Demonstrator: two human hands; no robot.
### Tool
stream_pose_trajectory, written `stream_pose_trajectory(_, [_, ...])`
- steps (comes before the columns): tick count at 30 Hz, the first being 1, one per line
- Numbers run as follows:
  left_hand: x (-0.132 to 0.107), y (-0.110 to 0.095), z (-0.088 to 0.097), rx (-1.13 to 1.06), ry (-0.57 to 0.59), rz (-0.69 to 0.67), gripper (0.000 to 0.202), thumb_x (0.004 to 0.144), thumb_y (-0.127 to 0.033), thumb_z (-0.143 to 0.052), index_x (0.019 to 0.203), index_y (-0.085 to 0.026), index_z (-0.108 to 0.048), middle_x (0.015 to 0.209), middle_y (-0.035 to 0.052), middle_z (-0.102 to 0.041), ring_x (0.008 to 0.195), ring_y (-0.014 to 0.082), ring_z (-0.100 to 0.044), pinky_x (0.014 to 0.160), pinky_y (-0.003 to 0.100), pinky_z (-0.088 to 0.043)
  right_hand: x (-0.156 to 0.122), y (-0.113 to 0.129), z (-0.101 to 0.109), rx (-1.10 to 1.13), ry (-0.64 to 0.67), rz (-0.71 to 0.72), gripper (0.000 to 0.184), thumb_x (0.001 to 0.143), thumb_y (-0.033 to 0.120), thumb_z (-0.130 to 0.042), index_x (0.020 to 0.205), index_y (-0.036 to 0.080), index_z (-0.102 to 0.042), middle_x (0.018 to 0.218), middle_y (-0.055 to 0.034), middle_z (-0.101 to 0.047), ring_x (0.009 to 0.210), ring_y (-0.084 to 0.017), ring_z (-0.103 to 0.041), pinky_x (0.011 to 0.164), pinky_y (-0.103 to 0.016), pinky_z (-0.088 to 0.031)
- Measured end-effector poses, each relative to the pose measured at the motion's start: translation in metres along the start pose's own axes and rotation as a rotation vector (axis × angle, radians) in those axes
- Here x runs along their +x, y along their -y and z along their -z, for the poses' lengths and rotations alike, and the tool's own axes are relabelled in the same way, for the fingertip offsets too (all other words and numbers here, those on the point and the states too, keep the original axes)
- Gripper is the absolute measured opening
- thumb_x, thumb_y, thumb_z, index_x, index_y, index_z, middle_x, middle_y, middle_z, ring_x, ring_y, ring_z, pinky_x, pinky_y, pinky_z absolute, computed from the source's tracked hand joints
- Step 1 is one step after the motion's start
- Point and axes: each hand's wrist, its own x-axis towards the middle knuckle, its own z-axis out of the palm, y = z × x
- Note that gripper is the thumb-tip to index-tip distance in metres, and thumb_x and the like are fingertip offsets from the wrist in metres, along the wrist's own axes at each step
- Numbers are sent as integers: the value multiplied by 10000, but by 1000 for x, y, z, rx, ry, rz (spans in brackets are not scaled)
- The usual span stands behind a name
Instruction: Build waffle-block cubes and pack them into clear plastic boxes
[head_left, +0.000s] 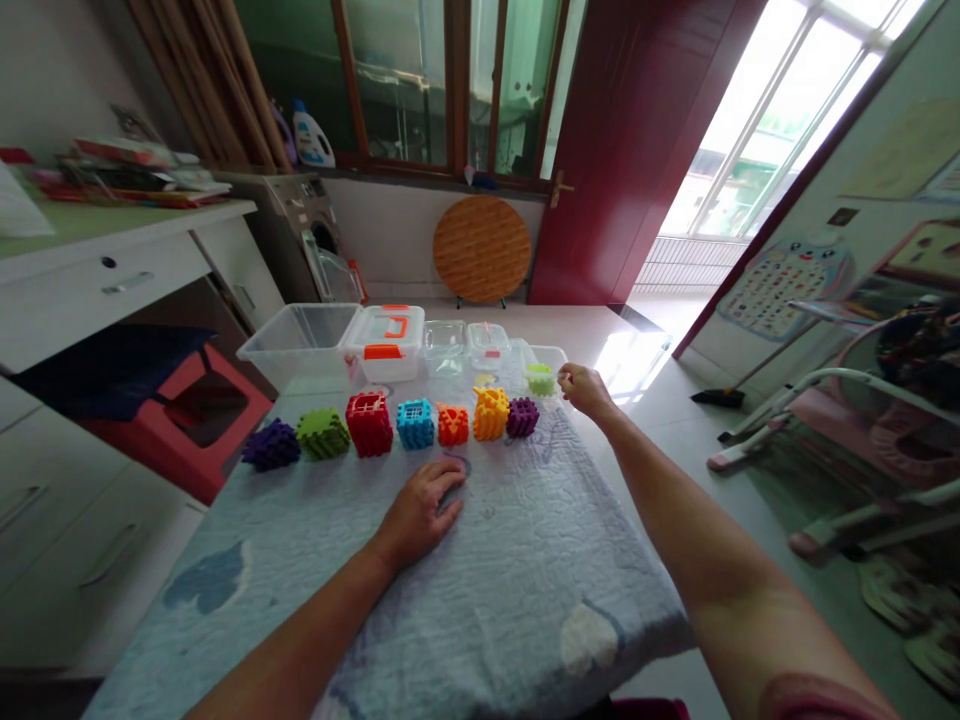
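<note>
My left hand [424,512] lies on the cloth-covered table [495,570] with its fingers stretched out and nothing in them. Just beyond it, interlocking plastic tiles stand in a row, grouped by colour: dark purple [271,446], green [323,434], red [369,424], blue [415,425], orange [453,425], yellow [491,413] and purple [523,417]. At the far right corner my right hand [589,390] has its fingers closed at the side rim of a small clear plastic box [551,354]. Light green pieces [540,379] lie inside that box.
Behind the row stand a large clear tub [300,335], a lidded box with orange clips [386,345], a clear container [445,348] and a smaller lidded box [487,342]. A red stool [225,420] is left of the table; a pink chair [840,410] stands right.
</note>
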Motion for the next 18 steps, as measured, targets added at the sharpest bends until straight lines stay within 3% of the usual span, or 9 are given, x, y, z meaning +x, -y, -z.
stream_pose_trajectory(10, [1,3,7,-104,-42,89,220,817,-210,-607,1030,-206,-658,1133,73,-688,1081,234,-614,968,401,-484,6,1,-17,-36,71,9,258,894,212,-459,1005,179,-690,757,-31,-702,643,-115,-638,664,-206,-460])
stream_pose_trajectory(15, [0,3,8,-102,-16,107,216,820,-211,-606,1029,-204,-660,1136,74,-685,1080,234,-614,970,399,-481,5,3,-12,-102,84,-2,318,859,187,-486,1113,197,-677,806,-31,-713,705,-129,-644,721,-223,-465])
stream_pose_trajectory(18, [1,2,8,-99,-8,108,218,818,-214,-613,1030,-208,-661,1144,74,-683,1090,238,-608,971,399,-479,2,8,-8,-159,82,0,398,828,191,-528,1208,217,-644,888,-48,-723,839,-166,-649,777,-252,-464])
